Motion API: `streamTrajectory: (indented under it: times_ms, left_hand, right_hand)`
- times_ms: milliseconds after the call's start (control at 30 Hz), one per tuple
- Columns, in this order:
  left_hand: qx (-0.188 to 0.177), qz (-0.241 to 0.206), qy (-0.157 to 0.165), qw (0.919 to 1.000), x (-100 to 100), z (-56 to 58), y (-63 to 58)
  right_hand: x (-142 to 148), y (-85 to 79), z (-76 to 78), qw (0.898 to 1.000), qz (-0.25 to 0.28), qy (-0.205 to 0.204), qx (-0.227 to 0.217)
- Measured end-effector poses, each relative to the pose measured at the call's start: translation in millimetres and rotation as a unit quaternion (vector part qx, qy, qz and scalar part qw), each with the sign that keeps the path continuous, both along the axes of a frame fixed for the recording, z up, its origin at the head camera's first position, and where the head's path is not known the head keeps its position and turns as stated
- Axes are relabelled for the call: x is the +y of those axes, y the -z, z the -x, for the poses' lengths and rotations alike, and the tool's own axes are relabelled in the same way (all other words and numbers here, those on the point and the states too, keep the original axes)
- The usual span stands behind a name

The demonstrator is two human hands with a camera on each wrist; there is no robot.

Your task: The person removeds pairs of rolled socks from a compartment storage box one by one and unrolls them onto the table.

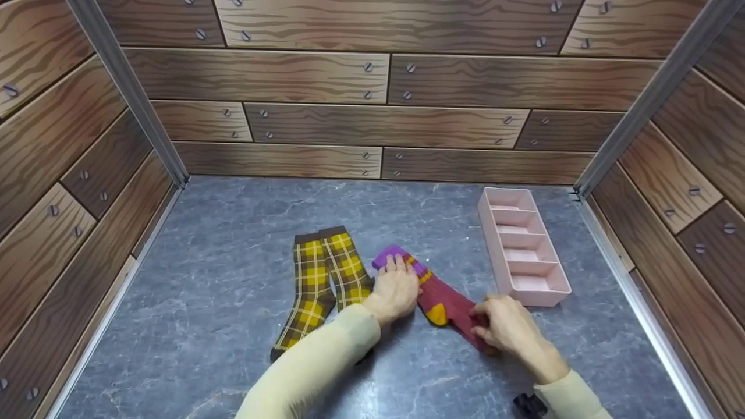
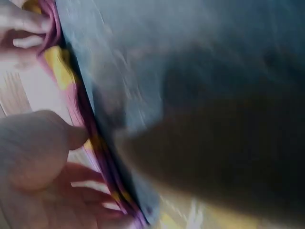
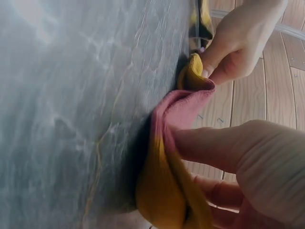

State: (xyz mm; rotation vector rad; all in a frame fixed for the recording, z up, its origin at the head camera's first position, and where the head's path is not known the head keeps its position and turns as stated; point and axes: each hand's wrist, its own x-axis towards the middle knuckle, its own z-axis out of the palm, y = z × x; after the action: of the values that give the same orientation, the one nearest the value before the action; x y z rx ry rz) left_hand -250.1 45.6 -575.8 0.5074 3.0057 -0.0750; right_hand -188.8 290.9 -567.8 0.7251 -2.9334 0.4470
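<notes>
A maroon sock (image 1: 445, 297) with a purple cuff, yellow stripes and a yellow heel lies slantwise on the table. My left hand (image 1: 396, 291) rests on its cuff end with fingers straight. Near the toe end, my right hand (image 1: 507, 326) pinches the sock. In the right wrist view the right thumb presses into the maroon fabric beside the yellow toe (image 3: 162, 191), which bulges up from the table. Left of my left hand lie two yellow-and-brown plaid socks, one (image 1: 311, 273) beside the other (image 1: 348, 265); my left forearm covers part of them.
A pink tray (image 1: 541, 298) with several compartments in a row stands at the right, just beyond my right hand. Wood-patterned walls (image 1: 384, 125) enclose the grey marbled table (image 1: 227, 262) at the back and both sides.
</notes>
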Motion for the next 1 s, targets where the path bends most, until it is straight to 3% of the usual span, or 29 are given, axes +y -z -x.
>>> streamTrajectory:
  times_ms: [167, 367, 500, 700, 1000]
  left_hand:
    - [-0.046, -0.026, 0.064, 0.9966, -17, 19.3, -5.2]
    - [-0.054, -0.029, 0.12, 0.9908, -30, 38.2, -13.0]
    - [-0.053, -0.009, 0.129, 0.9902, -34, 47.1, -19.0]
    - [-0.068, 0.034, 0.134, 0.9881, -32, 60.7, -22.8]
    - [-0.079, 0.035, 0.107, 0.9905, -39, 81.1, -23.0]
  right_hand:
    - [-18, -0.9, -10.8, 0.999, 0.013, 0.009, -0.047]
    - [-50, -0.9, -28.4, 0.996, 0.03, -0.04, -0.071]
    - [-74, -0.7, -36.5, 0.995, 0.027, -0.074, -0.068]
    - [-100, 2.0, -45.0, 0.994, 0.036, -0.092, -0.052]
    - [-107, 11.4, -43.0, 0.998, 0.06, -0.037, 0.008]
